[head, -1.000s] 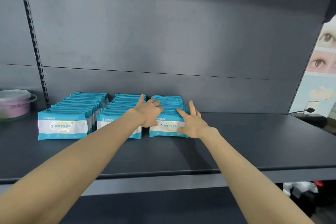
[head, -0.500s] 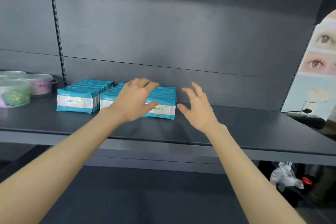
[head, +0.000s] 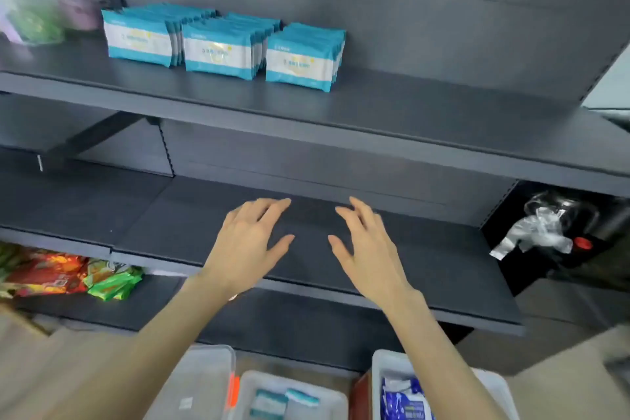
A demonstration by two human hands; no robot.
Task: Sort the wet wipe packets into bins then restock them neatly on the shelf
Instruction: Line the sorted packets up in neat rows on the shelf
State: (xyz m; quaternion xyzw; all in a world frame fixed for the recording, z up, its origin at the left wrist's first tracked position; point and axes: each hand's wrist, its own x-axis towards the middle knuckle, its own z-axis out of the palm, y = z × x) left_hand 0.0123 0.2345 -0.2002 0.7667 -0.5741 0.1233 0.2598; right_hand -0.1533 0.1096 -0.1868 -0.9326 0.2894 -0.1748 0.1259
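Three rows of teal and white wet wipe packets (head: 218,46) stand upright on the upper dark shelf (head: 392,112). My left hand (head: 249,245) and my right hand (head: 368,245) hover side by side, fingers spread and holding nothing, in front of the bare lower shelf (head: 443,266). Clear plastic bins sit on the floor below: the left bin (head: 204,382) looks bare, the middle bin (head: 289,399) holds a few teal packets, and the right bin (head: 385,372) holds a blue and white packet (head: 405,399).
Plastic tubs (head: 37,17) stand at the upper shelf's left end. Colourful snack bags (head: 68,276) lie on a low shelf at the left. A crumpled clear bag (head: 538,232) sits in a dark space at the right.
Both hands have left the packets on the upper shelf and dropped to the lower shelf's level. My view has tilted down, bringing the floor bins into sight.
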